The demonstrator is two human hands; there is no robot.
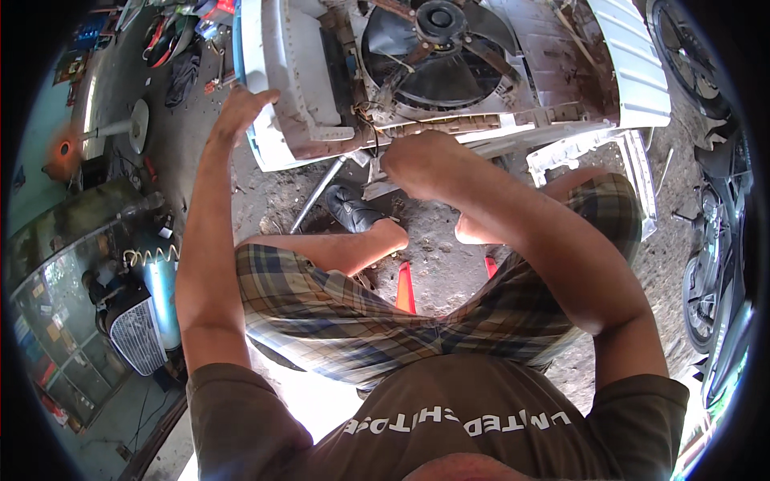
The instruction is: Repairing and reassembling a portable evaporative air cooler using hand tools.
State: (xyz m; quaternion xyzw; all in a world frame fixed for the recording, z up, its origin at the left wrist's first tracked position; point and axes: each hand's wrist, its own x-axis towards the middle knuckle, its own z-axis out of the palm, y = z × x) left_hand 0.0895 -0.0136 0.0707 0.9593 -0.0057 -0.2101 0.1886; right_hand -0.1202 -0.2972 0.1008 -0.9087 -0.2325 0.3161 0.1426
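Up top, left hand [241, 112] spread on rusty casing [301, 88]; right hand [421, 164] fisted, contents unclear.

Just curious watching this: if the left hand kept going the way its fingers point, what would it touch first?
Probably the white, rust-stained casing of the opened appliance with the black fan. The left hand points up and right at its edge and seems to touch it already, though depth is unclear.

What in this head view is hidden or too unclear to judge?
- Right hand: seen from its back, so the fingers and anything held are hidden.
- Left hand on the white casing: palm contact hidden.
- Fan: top cut off by the frame edge.
- Wires: too small to trace.
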